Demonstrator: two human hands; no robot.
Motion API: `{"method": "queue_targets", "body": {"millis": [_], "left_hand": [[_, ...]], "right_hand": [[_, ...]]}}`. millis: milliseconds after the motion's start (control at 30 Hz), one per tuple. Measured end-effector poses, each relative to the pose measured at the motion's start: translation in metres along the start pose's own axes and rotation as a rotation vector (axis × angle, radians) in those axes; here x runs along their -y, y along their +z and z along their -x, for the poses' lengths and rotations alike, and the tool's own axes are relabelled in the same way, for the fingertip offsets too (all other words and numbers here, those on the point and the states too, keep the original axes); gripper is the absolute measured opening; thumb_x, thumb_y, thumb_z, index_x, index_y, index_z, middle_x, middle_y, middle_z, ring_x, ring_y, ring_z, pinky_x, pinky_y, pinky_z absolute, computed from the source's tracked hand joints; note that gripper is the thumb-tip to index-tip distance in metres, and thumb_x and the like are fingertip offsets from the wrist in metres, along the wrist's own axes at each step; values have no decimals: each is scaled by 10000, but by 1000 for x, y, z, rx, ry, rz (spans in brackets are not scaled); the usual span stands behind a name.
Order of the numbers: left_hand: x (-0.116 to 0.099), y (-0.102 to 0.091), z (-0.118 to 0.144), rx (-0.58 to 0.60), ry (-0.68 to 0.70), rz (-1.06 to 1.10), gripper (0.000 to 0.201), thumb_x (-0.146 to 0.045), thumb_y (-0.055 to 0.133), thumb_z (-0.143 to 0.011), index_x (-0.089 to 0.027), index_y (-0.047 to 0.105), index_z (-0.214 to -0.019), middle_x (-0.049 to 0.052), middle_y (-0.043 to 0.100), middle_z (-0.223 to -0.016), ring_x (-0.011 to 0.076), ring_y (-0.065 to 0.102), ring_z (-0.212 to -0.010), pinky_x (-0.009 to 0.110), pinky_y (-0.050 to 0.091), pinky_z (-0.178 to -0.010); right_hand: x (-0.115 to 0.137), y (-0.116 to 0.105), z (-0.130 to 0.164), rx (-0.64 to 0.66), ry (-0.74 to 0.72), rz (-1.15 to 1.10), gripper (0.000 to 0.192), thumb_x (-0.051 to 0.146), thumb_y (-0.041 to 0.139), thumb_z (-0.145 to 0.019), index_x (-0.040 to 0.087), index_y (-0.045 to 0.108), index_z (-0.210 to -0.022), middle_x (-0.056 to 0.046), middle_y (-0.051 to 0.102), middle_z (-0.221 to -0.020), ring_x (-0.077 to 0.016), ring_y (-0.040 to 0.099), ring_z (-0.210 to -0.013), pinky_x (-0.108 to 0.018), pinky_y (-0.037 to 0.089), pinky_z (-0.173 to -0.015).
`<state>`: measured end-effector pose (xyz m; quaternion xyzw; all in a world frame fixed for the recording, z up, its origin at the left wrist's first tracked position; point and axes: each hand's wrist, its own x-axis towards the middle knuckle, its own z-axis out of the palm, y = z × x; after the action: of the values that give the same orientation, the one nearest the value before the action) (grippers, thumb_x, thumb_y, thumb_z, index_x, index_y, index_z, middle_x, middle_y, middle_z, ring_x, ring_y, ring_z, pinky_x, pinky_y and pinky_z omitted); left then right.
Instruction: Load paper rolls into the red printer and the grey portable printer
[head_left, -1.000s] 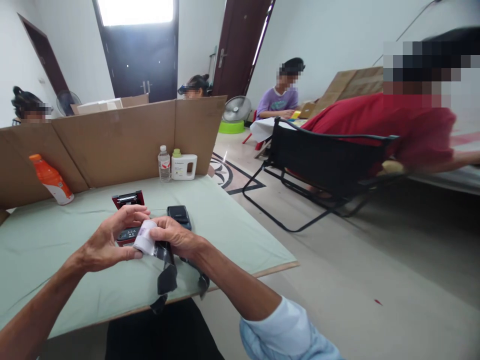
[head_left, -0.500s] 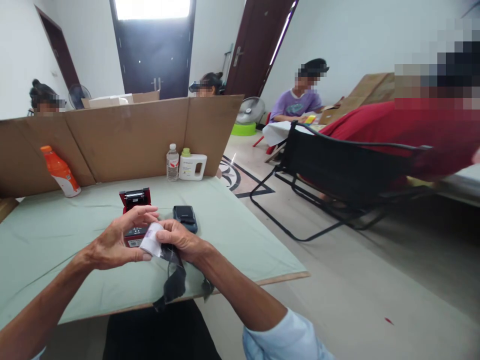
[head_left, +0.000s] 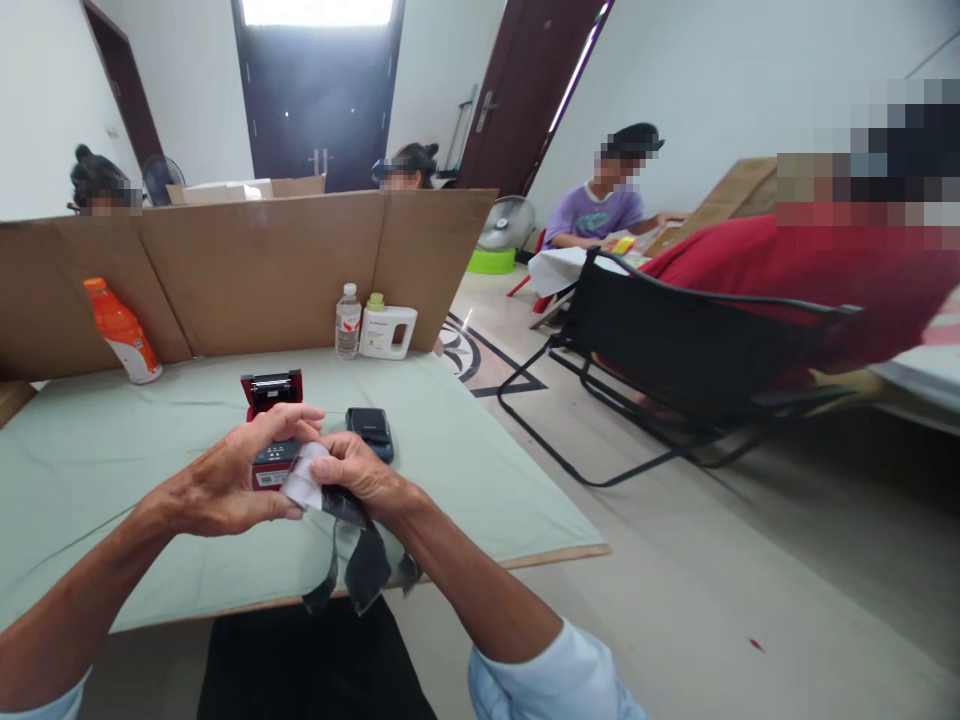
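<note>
A small white paper roll (head_left: 302, 480) sits pinched between both hands just above the green-covered table (head_left: 480, 470), directly in front of an open red label printer (head_left: 271, 425). The left hand (head_left: 217, 485) closes around the roll's near-left end, thumb beneath and fingers (head_left: 289, 418) curled over the top; the right hand (head_left: 360, 475) grips the far-right end, its fingers also clamped on dark plastic film (head_left: 360, 555) that trails down past the table edge. The roll's long axis runs left to right between the two hands, equally near each. A dark handheld device (head_left: 370, 430) lies just right of the printer.
</note>
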<state>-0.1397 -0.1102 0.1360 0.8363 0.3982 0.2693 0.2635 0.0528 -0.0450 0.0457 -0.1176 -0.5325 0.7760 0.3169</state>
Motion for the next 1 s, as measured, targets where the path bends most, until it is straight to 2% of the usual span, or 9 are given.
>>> {"method": "queue_targets", "body": {"millis": [267, 433, 500, 567, 667, 733, 867, 1000], "left_hand": [[17, 11, 2, -112, 83, 227, 786, -242, 899, -751, -274, 537, -1448, 113, 667, -1347, 293, 637, -1249, 404, 529, -1065], [44, 17, 0, -115, 65, 336, 743, -262, 876, -763, -268, 568, -1439, 123, 696, -1333, 301, 673, -1239, 389, 595, -986], [54, 18, -2, -157, 47, 260, 665, -245, 820, -807, -242, 592, -1432, 126, 722, -1306, 280, 715, -1171, 383, 615, -960], [59, 16, -5, -259, 55, 78, 512, -226, 762, -850, -217, 666, -1352, 116, 740, -1285, 264, 728, -1140, 391, 614, -979], [57, 7, -10, -440, 113, -205, 311, -223, 719, -885, -199, 756, -1192, 96, 770, -1217, 255, 727, -1129, 405, 602, -1013], [54, -2, -15, -519, 132, -327, 273, -225, 698, -903, -199, 770, -1165, 84, 784, -1164, 237, 742, -1063, 390, 614, -979], [55, -16, -27, -588, 146, -478, 267, -232, 662, -927, -198, 777, -1166, 76, 782, -1098, 214, 743, -968, 359, 626, -898], [66, -15, -30, -608, 144, -535, 269, -237, 640, -932, -187, 783, -1154, 85, 756, -1043, 208, 723, -926, 356, 619, -855]], "right_hand": [[7, 7, 3, -37, -28, -5, 538, 622, 916, -618, 137, 705, -710, 7, 586, -635, -94, 467, -548, -229, 374, -529], [-4, -2, -9, -113, 24, 5, 587, 659, 932, -556, 139, 694, -687, 18, 590, -598, -86, 472, -524, -224, 360, -513], [-10, -7, -20, -183, 47, -1, 624, 684, 938, -503, 138, 684, -669, 18, 599, -583, -87, 483, -521, -224, 362, -514], [-10, -10, -34, -248, 40, -19, 642, 694, 941, -473, 138, 685, -667, 17, 612, -575, -86, 486, -517, -226, 364, -511], [-1, -10, -55, -294, -2, -52, 634, 683, 943, -486, 137, 694, -689, 19, 622, -577, -84, 484, -513, -229, 371, -506], [9, -8, -69, -306, -37, -74, 629, 673, 946, -495, 137, 703, -718, 15, 639, -601, -91, 507, -534, -231, 382, -507], [22, -7, -89, -315, -97, -87, 594, 640, 949, -534, 142, 703, -746, 17, 654, -631, -101, 543, -568, -235, 418, -530], [16, -9, -93, -333, -95, -73, 570, 639, 928, -587, 140, 692, -730, 13, 653, -628, -107, 552, -566, -240, 423, -533]]}}
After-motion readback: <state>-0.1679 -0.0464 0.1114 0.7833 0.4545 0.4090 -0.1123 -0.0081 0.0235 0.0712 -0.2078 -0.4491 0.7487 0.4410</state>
